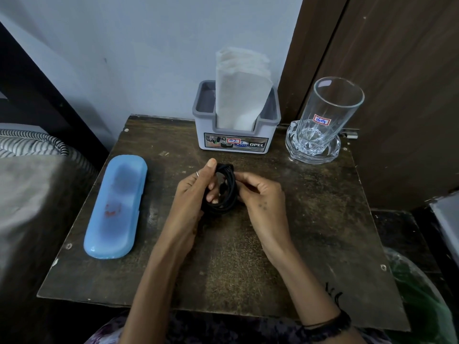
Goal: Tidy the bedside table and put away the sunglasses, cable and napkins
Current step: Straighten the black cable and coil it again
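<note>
Left hand (196, 194) is gripping a coiled black cable (224, 192) over the middle of the tabletop (310, 219), with the thumb sticking up along the far side of the loops and the fingers curled through the coil. Right hand (260, 194) is pinching the same bundle from the other side, fingers closed on the strands, so both hands are holding the cable between them, just above the wood rather than resting on it as far as I can tell.

Over on the left side of the tabletop a closed blue glasses case (115, 207) is lying flat, running front to back, well apart from the hands. Can't see through it enough to say what's inside. At the back edge a grey holder (236, 135) is sitting against the wall with white napkins (238, 88) standing upright in it. To the right of that a clear drinking glass (327, 112) is standing in a glass ashtray (313, 150), tilted a bit toward the right.

A dark bracelet (327, 326) is sitting on the right wrist.
</note>
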